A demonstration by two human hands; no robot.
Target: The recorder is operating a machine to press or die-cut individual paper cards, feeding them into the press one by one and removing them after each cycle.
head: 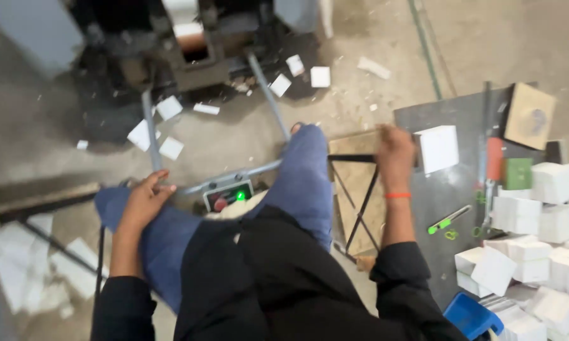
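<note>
Though motion blur hides its fingers, the right hand [393, 151] appears closed on a white square block [437, 148] at the dark grey metal counter [452, 189] edge; the left hand [147, 199] rests open, palm down, on the blue-trousered left knee [117, 208].

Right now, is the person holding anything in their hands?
The right hand touches a white paper block at its left side; whether it grips cannot be told. The left hand rests on the blue-trousered knee, holding nothing.
</note>
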